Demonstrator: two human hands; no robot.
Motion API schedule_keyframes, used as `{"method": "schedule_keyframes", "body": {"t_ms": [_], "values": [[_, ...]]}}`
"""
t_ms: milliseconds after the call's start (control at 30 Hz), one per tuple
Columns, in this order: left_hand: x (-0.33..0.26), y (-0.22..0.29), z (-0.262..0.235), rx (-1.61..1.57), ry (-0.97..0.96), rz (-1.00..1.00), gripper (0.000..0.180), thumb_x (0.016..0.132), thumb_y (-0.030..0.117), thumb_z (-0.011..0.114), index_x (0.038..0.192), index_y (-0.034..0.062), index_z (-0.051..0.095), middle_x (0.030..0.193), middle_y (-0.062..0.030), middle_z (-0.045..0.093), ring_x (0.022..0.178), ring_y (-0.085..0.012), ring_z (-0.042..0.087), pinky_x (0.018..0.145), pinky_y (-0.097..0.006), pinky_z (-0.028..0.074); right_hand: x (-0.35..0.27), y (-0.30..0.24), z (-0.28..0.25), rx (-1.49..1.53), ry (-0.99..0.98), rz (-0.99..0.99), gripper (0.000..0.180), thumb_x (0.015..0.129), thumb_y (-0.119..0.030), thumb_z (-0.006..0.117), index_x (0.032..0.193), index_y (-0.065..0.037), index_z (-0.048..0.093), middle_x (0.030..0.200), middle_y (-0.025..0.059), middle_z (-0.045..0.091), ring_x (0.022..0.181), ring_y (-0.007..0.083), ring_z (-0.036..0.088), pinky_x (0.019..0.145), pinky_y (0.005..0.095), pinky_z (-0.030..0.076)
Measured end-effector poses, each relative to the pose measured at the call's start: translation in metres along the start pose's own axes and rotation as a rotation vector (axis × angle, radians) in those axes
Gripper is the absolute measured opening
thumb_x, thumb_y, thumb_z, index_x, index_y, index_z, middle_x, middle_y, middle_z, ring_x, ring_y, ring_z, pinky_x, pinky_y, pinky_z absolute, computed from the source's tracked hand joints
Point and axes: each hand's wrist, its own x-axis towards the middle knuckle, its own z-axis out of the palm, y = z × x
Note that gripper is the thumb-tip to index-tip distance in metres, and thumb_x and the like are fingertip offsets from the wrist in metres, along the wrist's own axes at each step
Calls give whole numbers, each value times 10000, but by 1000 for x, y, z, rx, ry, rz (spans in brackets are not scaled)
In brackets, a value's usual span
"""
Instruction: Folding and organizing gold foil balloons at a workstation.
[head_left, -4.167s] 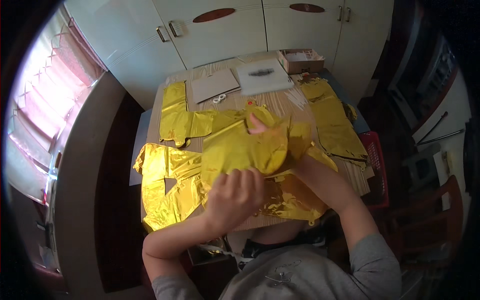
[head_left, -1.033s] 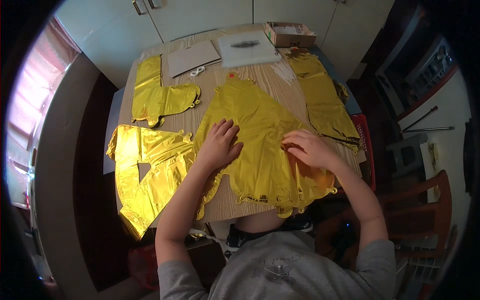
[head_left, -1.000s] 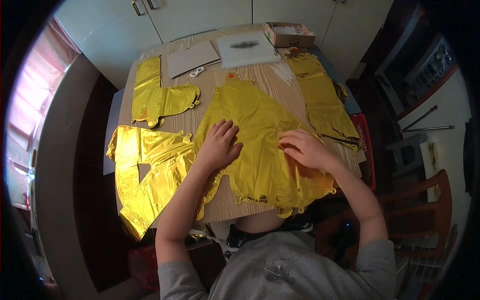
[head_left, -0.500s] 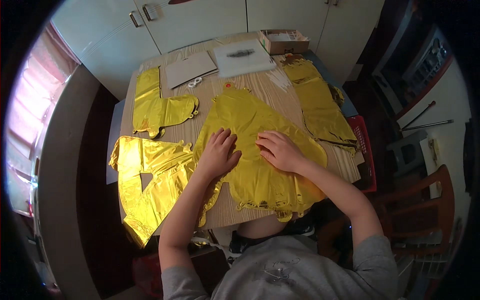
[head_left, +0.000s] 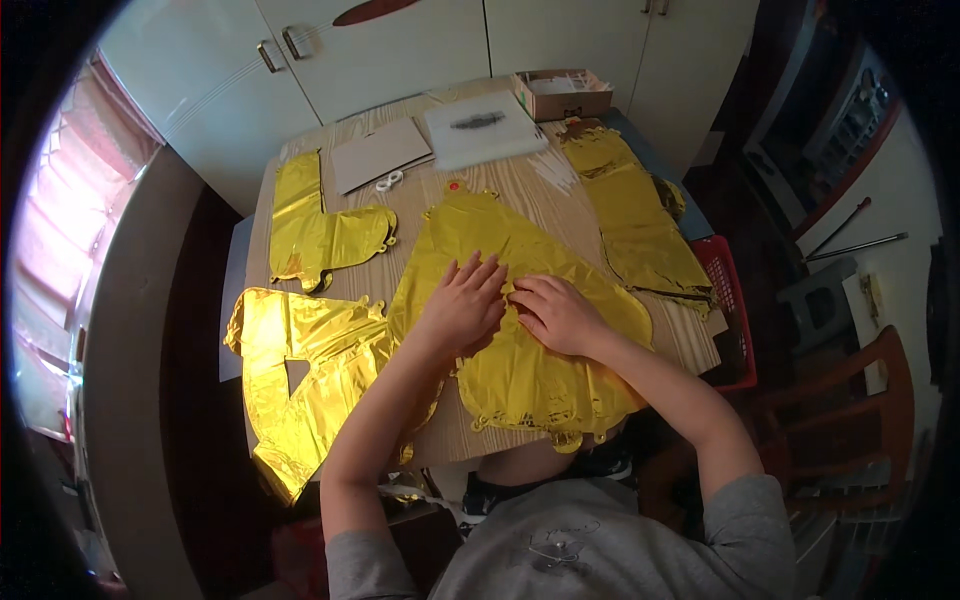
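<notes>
A large flat gold foil balloon (head_left: 560,262), uninflated and creased, lies in front of me on the table. My left hand (head_left: 466,306) rests on its middle, palm down with the fingers stretched out. Right beside it, my right hand (head_left: 556,314) presses on the foil with slightly bent fingers, holding nothing. Other flat gold foil balloons lie around: an L-like one (head_left: 318,232) at the far left, a shiny one with a triangular opening (head_left: 310,380) at the near left, partly behind my left forearm, and a long one (head_left: 632,215) at the right.
Toward the back of the wood-grain table (head_left: 410,282) are a grey-brown folder (head_left: 380,155), a white roll or ring pair (head_left: 389,181), a clear plastic packet (head_left: 485,128) and an open cardboard box (head_left: 563,98). A red basket (head_left: 737,310) and wooden chair (head_left: 895,400) stand to the right.
My left hand has slid right across the foil, close to my right hand. My right hand has stayed nearly in place. The view has shifted slightly.
</notes>
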Motion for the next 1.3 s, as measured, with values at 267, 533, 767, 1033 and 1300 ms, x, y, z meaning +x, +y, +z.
{"method": "schedule_keyframes", "body": {"t_ms": [267,533,767,1033,1300], "values": [[3,-3,6,53,-59,-4,706,891,497,478,1463,105,340,1526,-145,306,1416,-361,256,1137,-538,185,3,12,0,55,-16,15,298,879,-254,608,1105,-60,625,1225,108,564,1161,298,505,985,436,405],[1,-2,1,62,-88,-25,738,880,535,469,1466,108,332,1530,-139,301,1419,-344,256,1144,-534,168,63,65,-41,-305,-292,422,427,777,-452,703,1014,-100,658,1196,125,536,1196,329,424,998,476,343],[2,-2,1,55,-68,-20,737,879,538,469,1465,112,336,1527,-137,309,1417,-338,264,1143,-530,172,80,67,-53,-192,-533,564,451,738,-468,726,1018,-121,663,1169,144,570,1147,320,489,975,433,378],[3,0,0,67,-47,-12,744,868,553,473,1460,120,347,1516,-133,330,1396,-425,257,1131,-551,196,48,100,-42,302,-266,628,426,756,-373,706,1023,-51,624,965,124,663,907,278,630,775,355,490],[1,-2,3,65,-42,-26,737,872,568,469,1456,133,354,1515,-127,329,1400,-454,221,1134,-556,188,44,74,-61,422,-529,662,317,896,-290,620,988,13,639,850,24,641,756,108,571,674,301,464]]}}
